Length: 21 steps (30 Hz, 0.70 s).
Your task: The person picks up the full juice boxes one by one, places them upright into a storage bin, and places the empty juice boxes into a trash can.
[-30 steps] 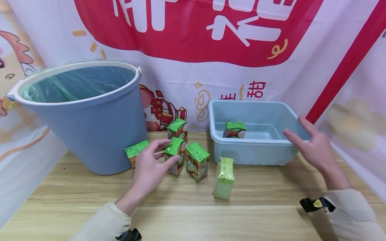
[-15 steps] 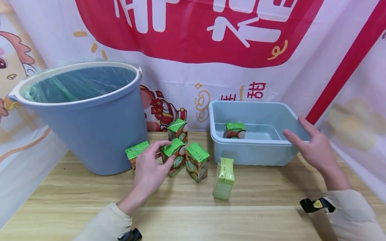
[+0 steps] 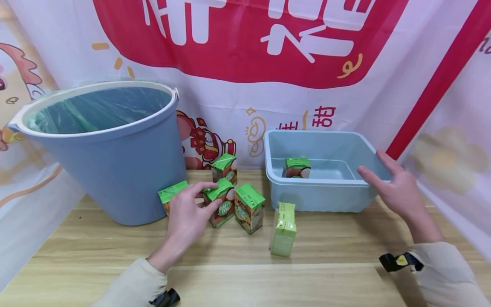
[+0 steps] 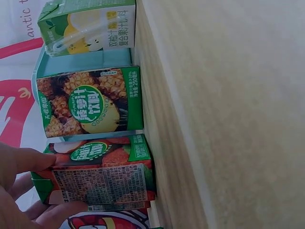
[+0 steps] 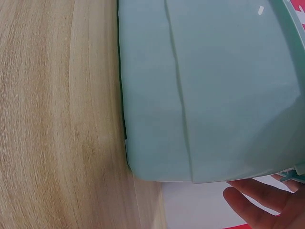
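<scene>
My left hand point(image 3: 186, 215) pinches a green-topped juice box point(image 3: 224, 207) with red fruit on its sides, thumb on the near side and fingers at the top. In the left wrist view this juice box stands on the table, its printed text panel showing. Right beside it is a pineapple juice box point(image 4: 90, 105), upright. My right hand point(image 3: 400, 192) grips the right end of a light blue plastic basin point(image 3: 322, 197), thumb over the rim and fingers outside. Inside the basin sits one green-topped juice box point(image 3: 297, 167).
A yellow-green juice box point(image 3: 284, 232) stands in front of the basin. Another green-topped box point(image 3: 224, 167) stands behind the held one, and one more point(image 3: 170, 194) leans by the large blue bucket point(image 3: 126, 175) with a clear liner. A printed cloth point(image 3: 226, 98) hangs behind.
The held juice box has turned, so its printed fruit side faces nearer, and it has shifted slightly left. My right hand and the basin have stayed in place.
</scene>
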Available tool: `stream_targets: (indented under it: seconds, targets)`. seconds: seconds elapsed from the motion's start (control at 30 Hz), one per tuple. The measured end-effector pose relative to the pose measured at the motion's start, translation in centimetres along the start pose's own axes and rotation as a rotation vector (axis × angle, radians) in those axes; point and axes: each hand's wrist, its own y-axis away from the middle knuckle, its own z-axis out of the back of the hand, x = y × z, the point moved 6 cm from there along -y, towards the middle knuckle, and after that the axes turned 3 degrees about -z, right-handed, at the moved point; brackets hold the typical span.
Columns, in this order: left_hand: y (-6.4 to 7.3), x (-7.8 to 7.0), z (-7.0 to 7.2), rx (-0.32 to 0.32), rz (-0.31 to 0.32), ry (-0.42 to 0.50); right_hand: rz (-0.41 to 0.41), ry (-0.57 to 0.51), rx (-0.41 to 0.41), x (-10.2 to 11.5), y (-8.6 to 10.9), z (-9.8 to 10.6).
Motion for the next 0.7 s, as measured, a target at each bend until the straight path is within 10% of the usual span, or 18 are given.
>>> stream_targets:
  seconds: [0.7]
  targets:
    - [-1.5,-3.0,2.8,-0.17,-0.192,-0.029,0.017,-0.005,-0.002,0.1,0.0,-0.1]
